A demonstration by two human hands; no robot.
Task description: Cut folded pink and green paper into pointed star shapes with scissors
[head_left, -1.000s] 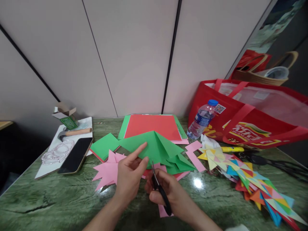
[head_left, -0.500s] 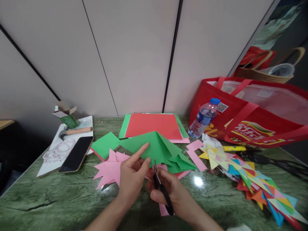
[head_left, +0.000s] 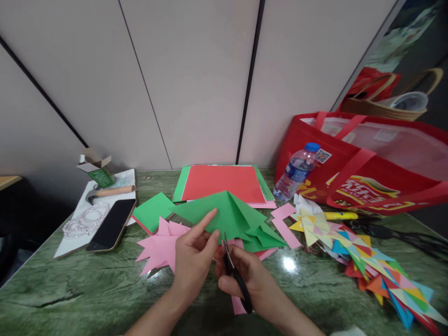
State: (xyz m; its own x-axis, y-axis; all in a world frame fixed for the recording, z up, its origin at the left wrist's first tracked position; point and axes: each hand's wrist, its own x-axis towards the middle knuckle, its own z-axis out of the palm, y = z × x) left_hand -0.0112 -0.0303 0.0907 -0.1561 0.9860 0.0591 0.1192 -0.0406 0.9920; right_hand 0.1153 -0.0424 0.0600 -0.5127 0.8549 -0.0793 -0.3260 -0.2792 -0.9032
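Observation:
My left hand pinches the lower edge of a folded sheet of green paper, thumb and forefinger lying along it. Black-handled scissors are in my right hand, their blades pointing up at the paper's lower edge, close to my left thumb. A pink paper star shape lies left of my left hand, partly behind it. More folded green paper rests on the table just right of the sheet. Pink strips show under my right hand.
Left stand a phone, a hammer-like tool, beads and a small green box. Red and green sheets lie behind. Rightward are a water bottle, a red bag and colourful folded paper.
Almost nothing differs. Both hands, the green paper and the scissors hold nearly the same positions, with only a very slight shift of the paper.

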